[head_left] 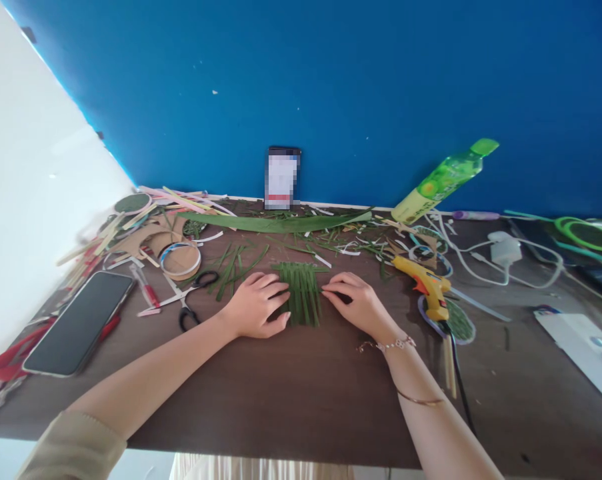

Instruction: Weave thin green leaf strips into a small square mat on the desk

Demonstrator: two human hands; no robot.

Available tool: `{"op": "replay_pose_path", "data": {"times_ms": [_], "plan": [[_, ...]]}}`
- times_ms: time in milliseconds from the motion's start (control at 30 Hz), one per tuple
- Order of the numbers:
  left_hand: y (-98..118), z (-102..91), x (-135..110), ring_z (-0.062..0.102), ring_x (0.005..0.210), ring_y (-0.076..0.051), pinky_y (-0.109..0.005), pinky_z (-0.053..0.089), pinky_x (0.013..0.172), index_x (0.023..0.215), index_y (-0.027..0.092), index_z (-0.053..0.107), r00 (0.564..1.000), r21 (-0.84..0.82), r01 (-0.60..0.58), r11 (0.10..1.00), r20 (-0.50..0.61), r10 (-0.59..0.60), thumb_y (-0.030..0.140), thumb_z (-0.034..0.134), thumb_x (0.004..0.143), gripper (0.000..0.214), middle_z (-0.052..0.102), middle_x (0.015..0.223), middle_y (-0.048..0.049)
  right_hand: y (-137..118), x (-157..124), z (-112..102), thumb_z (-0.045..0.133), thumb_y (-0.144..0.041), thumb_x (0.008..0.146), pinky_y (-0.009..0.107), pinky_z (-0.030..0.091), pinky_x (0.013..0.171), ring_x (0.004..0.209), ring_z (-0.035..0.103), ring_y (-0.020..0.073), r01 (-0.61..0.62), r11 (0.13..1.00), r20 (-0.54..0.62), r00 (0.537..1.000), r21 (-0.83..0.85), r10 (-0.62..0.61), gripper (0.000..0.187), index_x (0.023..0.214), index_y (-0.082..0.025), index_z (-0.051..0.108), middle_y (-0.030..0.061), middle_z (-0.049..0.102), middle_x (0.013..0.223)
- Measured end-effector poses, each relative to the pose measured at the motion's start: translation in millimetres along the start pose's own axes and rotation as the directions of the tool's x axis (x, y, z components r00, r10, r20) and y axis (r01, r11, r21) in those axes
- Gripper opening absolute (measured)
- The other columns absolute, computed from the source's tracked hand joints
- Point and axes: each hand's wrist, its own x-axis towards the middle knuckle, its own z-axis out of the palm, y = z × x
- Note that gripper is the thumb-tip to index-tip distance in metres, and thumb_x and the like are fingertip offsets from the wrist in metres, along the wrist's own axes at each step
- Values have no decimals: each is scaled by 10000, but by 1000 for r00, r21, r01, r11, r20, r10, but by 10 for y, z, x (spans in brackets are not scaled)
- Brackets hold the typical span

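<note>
Mat of narrow, flat green leaf strips point(305, 299) lies on the person's side of the propped black phone point(281, 177), its strips' long axis running phoneward. Left hand point(261, 303), nearer, rests loosely open over the mat's left edge; right hand point(355, 303) pinched at the opposite edge, contents indiscernible. Crosswise strips show at phone end; near ends splay.

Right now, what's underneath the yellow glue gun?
The glue gun lies partly over a rounded green piece with a pale rim, on the brown table. Whatever sits directly beneath the glue gun is covered and can't be seen.
</note>
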Motion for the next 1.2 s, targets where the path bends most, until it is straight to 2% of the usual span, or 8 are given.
{"op": "replay_pose_path", "data": {"times_ms": [333,1033,1200], "plan": [[3,23,-7,567,1024,-245,-392,411,907,943,150,684,999,29,-1,1000,32,0,389,464,853,337,684,1037,-72,2,-16,50,520,-202,881,314,507,709,771,604,170,-23,1000,59,998,-4,23,147,840,-194,661,52,633,825],[4,2,0,551,1027,-241,-404,380,925,981,163,674,996,37,14,999,83,-17,396,450,873,340,676,1050,-70,-43,10,67,502,-225,891,322,522,714,770,616,172,-24,1000,47,999,18,23,159,833,-205,649,55,646,827],[10,-8,4,534,1042,-242,-413,374,935,1026,157,657,992,41,31,999,125,-36,400,464,874,346,657,1061,-75,-41,11,70,504,-225,891,323,519,716,771,615,172,-27,999,46,999,22,26,157,828,-207,647,53,645,829]]}}
